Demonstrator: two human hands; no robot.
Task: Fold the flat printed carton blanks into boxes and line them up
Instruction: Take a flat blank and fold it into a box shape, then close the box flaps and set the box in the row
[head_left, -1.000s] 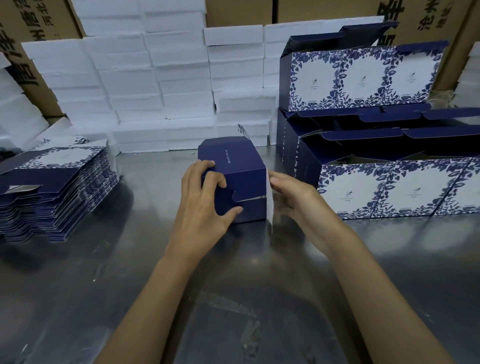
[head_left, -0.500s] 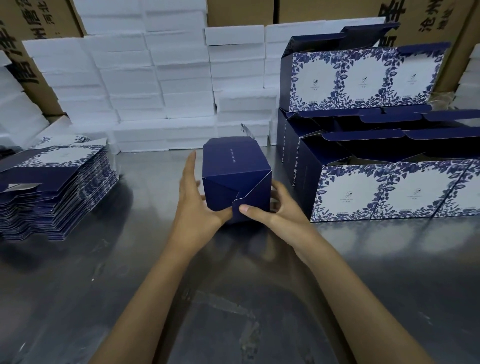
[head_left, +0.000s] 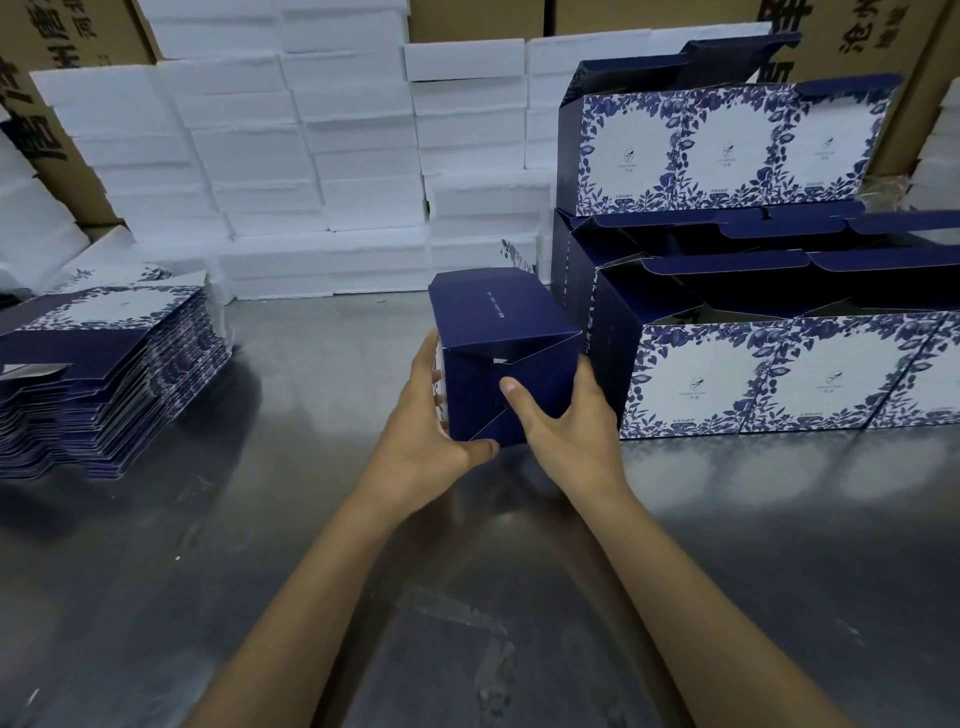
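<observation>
Steel table (head_left: 260, 519): two hands (head_left: 519, 431) grip one box (head_left: 498, 332) (navy).

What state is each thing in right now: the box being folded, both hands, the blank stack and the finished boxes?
Box in hand: on its side, bottom flaps folded in.
Left hand: grips box's left side.
Right hand: thumb presses bottom flap.
Blank stack: flat, unfolded.
Finished boxes: upright, top flaps open, lined up.

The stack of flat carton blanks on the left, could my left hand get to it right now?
Probably not at once. The way across the metal table to the stack of flat carton blanks is free, but the left hand is busy gripping the navy box with the right hand.
</observation>
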